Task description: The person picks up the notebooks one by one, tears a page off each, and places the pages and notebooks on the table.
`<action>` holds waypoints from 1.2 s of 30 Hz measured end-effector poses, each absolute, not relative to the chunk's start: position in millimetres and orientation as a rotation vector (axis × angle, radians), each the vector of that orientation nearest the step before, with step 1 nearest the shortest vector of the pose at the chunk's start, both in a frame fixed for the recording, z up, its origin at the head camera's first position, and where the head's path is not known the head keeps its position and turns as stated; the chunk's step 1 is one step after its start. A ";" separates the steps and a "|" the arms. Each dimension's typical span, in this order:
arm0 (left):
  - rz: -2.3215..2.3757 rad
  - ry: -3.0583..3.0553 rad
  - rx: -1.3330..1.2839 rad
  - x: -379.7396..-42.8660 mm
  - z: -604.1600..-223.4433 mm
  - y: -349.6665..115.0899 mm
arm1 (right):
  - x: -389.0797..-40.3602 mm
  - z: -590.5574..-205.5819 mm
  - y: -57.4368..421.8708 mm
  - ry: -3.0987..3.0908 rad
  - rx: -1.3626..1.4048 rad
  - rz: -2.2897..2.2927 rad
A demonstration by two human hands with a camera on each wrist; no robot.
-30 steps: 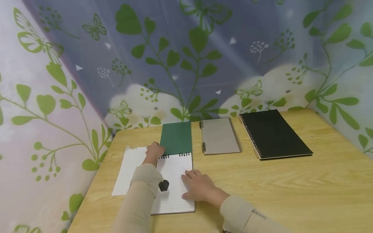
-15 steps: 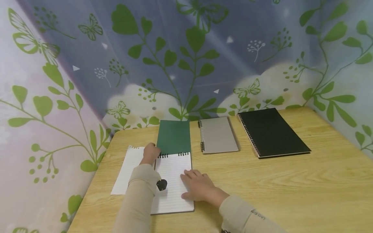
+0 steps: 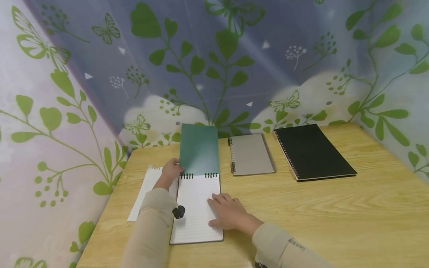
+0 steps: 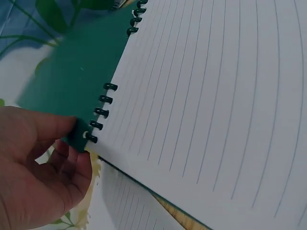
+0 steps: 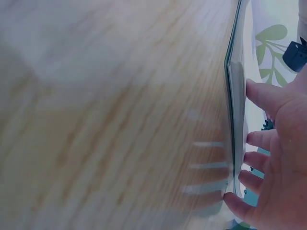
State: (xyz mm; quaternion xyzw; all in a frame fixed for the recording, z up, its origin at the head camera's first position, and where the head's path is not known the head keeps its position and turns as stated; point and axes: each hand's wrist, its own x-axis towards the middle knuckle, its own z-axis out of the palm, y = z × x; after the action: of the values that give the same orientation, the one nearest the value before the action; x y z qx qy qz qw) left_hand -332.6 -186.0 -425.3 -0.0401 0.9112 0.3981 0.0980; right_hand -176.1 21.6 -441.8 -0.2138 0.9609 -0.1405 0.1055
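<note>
"Higher than half a second ago, the far edge of the green cover (image 3: 199, 147) has risen against the wall. What is the left hand (image 4: 29, 177) doing?"

"Pinching the cover's corner beside the binding, thumb flat on the smooth, slightly glossy sheet, the other fingers curled beneath."

"And the right hand (image 3: 228, 211)?"

"Fingers parted, resting on the right side of the ruled page (image 3: 197, 208): matt white paper with thin blue-grey lines."

"Where is the notebook itself?"

"On the table, between the two forearms, its page block lying flat. Two groups of dark, rounded rings (image 4: 100, 113) join cover and pages along the top."

"What lies around it?"

"A loose sheet (image 3: 147, 182) to the left, partly behind the left arm, its top edge ragged where the holes run. To the right, well apart from the hands, a grey notebook (image 3: 253, 154) with coils in two clusters down its left edge, then a larger black notebook (image 3: 315, 152), with a row of rings along its left side."

"And the surfaces?"

"Yellow, wood-grained table (image 3: 318, 212); behind it, fabric (image 3: 248, 22) printed with green leaves and butterflies. Both beige sleeves (image 3: 273, 240) end in thick, turned-back cuffs."
</note>
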 end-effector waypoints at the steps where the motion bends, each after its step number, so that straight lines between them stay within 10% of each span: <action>1: 1.198 2.701 -0.114 -332.0 -425.4 -187.2 | -176.3 -442.3 21.3 2.832 -0.634 -0.415; 36: -0.217 3.141 1.034 -270.4 -443.0 -222.9 | -195.7 -450.2 35.5 2.810 -0.807 -0.474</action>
State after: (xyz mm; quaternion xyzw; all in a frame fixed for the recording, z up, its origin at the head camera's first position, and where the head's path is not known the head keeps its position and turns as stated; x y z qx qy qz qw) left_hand -270.4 -222.9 -443.0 0.3109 0.9443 -0.0654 -0.0859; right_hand -195.7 35.5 -450.2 -0.2713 0.9449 -0.1595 0.0897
